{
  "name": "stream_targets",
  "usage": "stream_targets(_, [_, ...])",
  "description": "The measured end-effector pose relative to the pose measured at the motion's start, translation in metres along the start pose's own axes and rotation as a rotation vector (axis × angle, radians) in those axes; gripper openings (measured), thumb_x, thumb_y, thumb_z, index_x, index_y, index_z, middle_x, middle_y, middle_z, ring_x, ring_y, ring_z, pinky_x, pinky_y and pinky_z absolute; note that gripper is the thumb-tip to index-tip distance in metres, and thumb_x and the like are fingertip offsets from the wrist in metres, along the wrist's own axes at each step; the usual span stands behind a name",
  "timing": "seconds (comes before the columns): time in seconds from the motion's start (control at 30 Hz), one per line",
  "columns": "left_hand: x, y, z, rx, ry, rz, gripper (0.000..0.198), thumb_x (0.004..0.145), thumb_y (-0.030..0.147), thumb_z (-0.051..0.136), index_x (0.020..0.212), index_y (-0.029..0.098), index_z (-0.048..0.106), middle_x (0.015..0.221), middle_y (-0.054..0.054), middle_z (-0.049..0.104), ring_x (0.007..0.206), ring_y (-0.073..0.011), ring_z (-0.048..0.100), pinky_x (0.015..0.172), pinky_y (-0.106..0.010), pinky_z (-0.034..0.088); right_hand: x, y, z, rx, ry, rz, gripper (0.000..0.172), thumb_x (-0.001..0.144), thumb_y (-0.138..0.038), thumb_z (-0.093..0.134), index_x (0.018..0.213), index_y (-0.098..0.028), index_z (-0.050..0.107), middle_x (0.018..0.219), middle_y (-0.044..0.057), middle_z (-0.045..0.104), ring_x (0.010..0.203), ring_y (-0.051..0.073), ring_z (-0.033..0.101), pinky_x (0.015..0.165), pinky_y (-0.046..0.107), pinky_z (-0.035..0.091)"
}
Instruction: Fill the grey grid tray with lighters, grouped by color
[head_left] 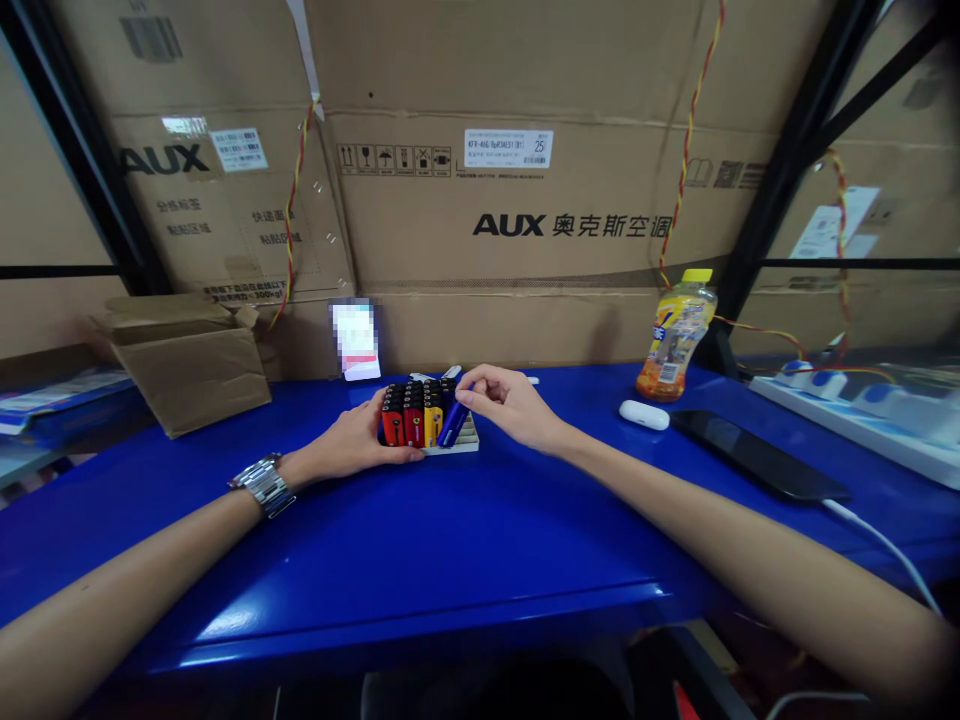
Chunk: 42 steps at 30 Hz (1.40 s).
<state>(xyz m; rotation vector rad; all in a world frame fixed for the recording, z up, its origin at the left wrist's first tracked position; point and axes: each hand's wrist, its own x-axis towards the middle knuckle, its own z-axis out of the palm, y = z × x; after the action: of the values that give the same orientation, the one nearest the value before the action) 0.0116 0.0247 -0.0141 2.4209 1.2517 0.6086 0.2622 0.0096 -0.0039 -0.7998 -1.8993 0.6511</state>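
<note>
1) Blue surface (450, 550) runs across the scene; a white tray (466, 447) sits mid-surface, on the far half, packed on its left with upright lighters
2) Nearest lighters in the tray, left to right: a red lighter (393, 428), a second red one, then a yellow lighter (433, 427); black tops line up in rows behind
3) Blue lighter (451, 428) at the right of the yellow one, tilted, top leaning right, its lower end at the tray; pale ridges show to its right
4) Right hand (511, 405): grip closed on the upper end of the blue lighter, thumb and fingers pinching
5) Left hand (365, 435): grip closed around the tray's left end, thumb along the near edge; silver watch (268, 485) on that wrist
6) Far left: open carton (196, 375); right of it a lit screen (356, 340), blurred, leaning upright near the large cardboard boxes (405, 240)
7) Right side: yellow-capped bottle (679, 335), white case (644, 415) just nearer, dark phone (757, 455) with a white cable (885, 540), power strip (847, 402) farther right
</note>
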Motion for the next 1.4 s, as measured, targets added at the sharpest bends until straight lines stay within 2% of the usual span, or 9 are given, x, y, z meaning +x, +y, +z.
stream_targets(0.33, [-0.001, 0.000, -0.001, -0.008, -0.010, 0.010, 0.089, 0.067, 0.054, 0.068, 0.140, 0.021, 0.030, 0.133, -0.015, 0.053, 0.120, -0.0357, 0.051, 0.098, -0.049, 0.038, 0.001, 0.007, 0.003, 0.050, 0.052, 0.044, 0.020, 0.082, -0.038, 0.060, 0.086, -0.019, 0.055, 0.062, -0.004, 0.050, 0.049, 0.008, 0.050, 0.049, 0.024, 0.042])
stream_targets(0.6, [-0.001, 0.004, -0.001, 0.006, 0.003, -0.008, 0.089, 0.066, 0.057, 0.068, 0.138, 0.021, 0.031, 0.128, -0.014, 0.058, 0.114, -0.0342, 0.056, 0.094, -0.046, 0.042, 0.001, 0.004, 0.002, 0.117, -0.032, 0.035, 0.020, 0.081, -0.032, 0.061, 0.095, -0.019, 0.054, 0.064, -0.005, 0.050, 0.053, 0.010, 0.057, 0.058, 0.030, 0.054])
stream_targets(0.7, [-0.002, 0.006, -0.001, 0.009, 0.009, -0.008, 0.088, 0.066, 0.057, 0.068, 0.139, 0.020, 0.032, 0.128, -0.015, 0.058, 0.114, -0.0351, 0.056, 0.094, -0.048, 0.041, 0.001, 0.002, 0.001, 0.007, -0.024, -0.013, 0.018, 0.082, -0.031, 0.060, 0.096, -0.019, 0.056, 0.069, -0.003, 0.053, 0.060, 0.011, 0.056, 0.060, 0.030, 0.052])
stream_targets(0.83, [-0.002, 0.008, -0.002, 0.005, 0.009, -0.011, 0.090, 0.065, 0.057, 0.068, 0.139, 0.020, 0.032, 0.129, -0.015, 0.057, 0.114, -0.0359, 0.055, 0.094, -0.049, 0.041, 0.002, 0.001, 0.001, -0.165, 0.014, -0.097, 0.012, 0.084, -0.029, 0.058, 0.089, -0.019, 0.060, 0.088, 0.004, 0.061, 0.079, 0.014, 0.057, 0.067, 0.030, 0.050])
stream_targets(1.0, [-0.002, 0.006, -0.001, 0.000, 0.008, -0.007, 0.090, 0.065, 0.058, 0.068, 0.139, 0.019, 0.032, 0.127, -0.016, 0.058, 0.112, -0.0357, 0.056, 0.094, -0.049, 0.041, 0.002, 0.002, 0.001, -0.153, -0.003, -0.098, 0.010, 0.085, -0.027, 0.056, 0.086, -0.017, 0.059, 0.084, 0.004, 0.064, 0.077, 0.014, 0.059, 0.070, 0.030, 0.049])
stream_targets(1.2, [-0.001, 0.003, 0.000, 0.006, 0.002, -0.008, 0.089, 0.066, 0.056, 0.069, 0.139, 0.020, 0.031, 0.130, -0.014, 0.057, 0.118, -0.0351, 0.053, 0.098, -0.050, 0.038, 0.000, -0.004, -0.004, -0.309, -0.039, -0.171, 0.017, 0.086, -0.025, 0.054, 0.097, -0.019, 0.065, 0.097, 0.007, 0.062, 0.082, 0.015, 0.059, 0.066, 0.028, 0.047])
stream_targets(1.3, [-0.001, 0.002, 0.000, 0.000, 0.009, 0.007, 0.088, 0.066, 0.055, 0.069, 0.138, 0.020, 0.031, 0.131, -0.014, 0.055, 0.119, -0.0352, 0.051, 0.099, -0.050, 0.037, 0.004, -0.002, -0.012, -0.358, -0.008, -0.174, 0.023, 0.087, -0.023, 0.049, 0.106, -0.019, 0.062, 0.096, 0.007, 0.061, 0.080, 0.014, 0.058, 0.067, 0.029, 0.046])
stream_targets(1.4, [-0.002, 0.001, -0.001, -0.003, 0.005, 0.014, 0.089, 0.067, 0.055, 0.069, 0.139, 0.021, 0.030, 0.132, -0.014, 0.054, 0.120, -0.0348, 0.051, 0.099, -0.049, 0.037, 0.007, 0.010, -0.030, -0.488, -0.034, -0.111, 0.026, 0.085, -0.015, 0.044, 0.104, -0.017, 0.061, 0.091, 0.006, 0.063, 0.078, 0.015, 0.057, 0.072, 0.031, 0.046])
